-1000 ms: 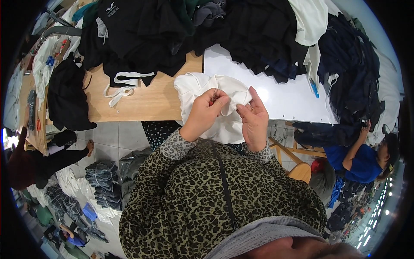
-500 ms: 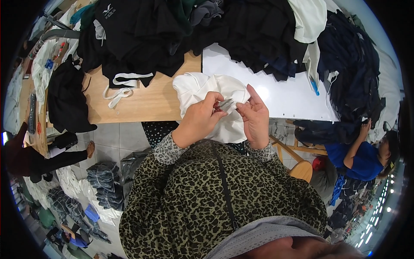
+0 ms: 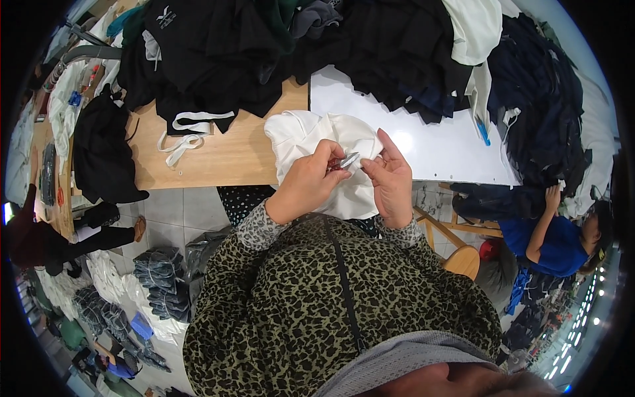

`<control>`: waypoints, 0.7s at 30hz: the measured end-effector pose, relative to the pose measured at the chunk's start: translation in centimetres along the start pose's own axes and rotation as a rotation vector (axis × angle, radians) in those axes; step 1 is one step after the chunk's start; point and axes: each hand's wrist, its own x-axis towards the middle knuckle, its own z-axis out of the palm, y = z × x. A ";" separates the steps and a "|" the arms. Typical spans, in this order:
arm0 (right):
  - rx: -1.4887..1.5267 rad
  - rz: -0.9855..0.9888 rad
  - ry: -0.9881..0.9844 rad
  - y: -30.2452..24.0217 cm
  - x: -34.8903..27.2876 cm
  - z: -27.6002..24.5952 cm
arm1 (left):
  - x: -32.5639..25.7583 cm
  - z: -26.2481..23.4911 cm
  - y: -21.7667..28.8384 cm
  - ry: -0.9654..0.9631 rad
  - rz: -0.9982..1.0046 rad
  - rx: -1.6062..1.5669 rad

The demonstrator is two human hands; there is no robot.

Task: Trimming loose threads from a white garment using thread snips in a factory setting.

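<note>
A white cloth garment (image 3: 297,132) lies bunched over the table's front edge, part of it hanging down before me. My left hand (image 3: 309,182) is closed around small thread snips (image 3: 349,160); their metal blades point right, at the cloth. Most of the snips' handle is hidden by my fingers. Just to the right, my right hand (image 3: 391,180) pinches a fold of the white garment between thumb and fingers, close to the blade tips.
Black garments (image 3: 218,59) are heaped along the table's back, navy ones (image 3: 536,99) at the right. A white strap (image 3: 182,142) lies on the wooden top (image 3: 218,162). At right, a person in blue (image 3: 559,241) handles dark cloth beside a wooden stool (image 3: 463,263). Bagged bundles (image 3: 159,274) sit on the floor.
The blades of the snips have come together; they stood apart before. My hands and the white garment stay almost in place. The person at right has shifted a hand slightly left.
</note>
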 end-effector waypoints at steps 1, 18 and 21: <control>0.001 0.000 0.005 -0.1 0.0 0.1 | 0.0 0.0 0.0 0.000 -0.002 -0.015; 0.005 -0.005 0.012 0.0 -0.1 -0.2 | 0.2 -0.4 0.4 0.062 -0.130 -0.306; 0.024 -0.016 -0.066 0.2 -0.2 -0.5 | 0.9 1.3 0.0 0.219 0.241 -0.007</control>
